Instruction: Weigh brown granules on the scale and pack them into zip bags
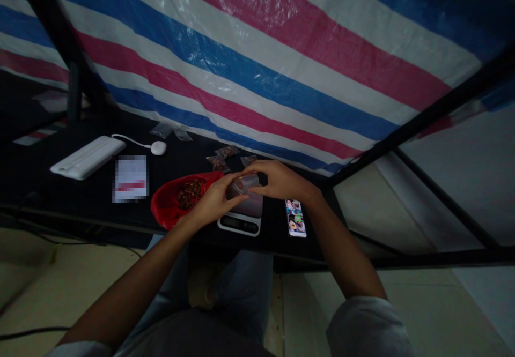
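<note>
A clear plastic cup (250, 181) is tilted on its side above the kitchen scale (240, 224), with some brownish bits showing dimly in it. My left hand (215, 200) curls around its left side, thumb in front. From the right, my right hand (279, 179) grips the cup between thumb and fingers. Part of the scale's plate is hidden under the hands. Just left of the scale lies an open red bag (163, 200), holding dried reddish-brown bits (190, 193). My left wrist passes over the bag's right edge.
Small filled sachets (218, 162) lie behind my hands, with flat clear bags (162, 129) farther left. A lit phone (295, 218) is right of the scale. On the left are a white device (88, 157), a round white puck (158, 148) and a blurred packet (131, 179). A striped sheet (241, 86) hangs behind.
</note>
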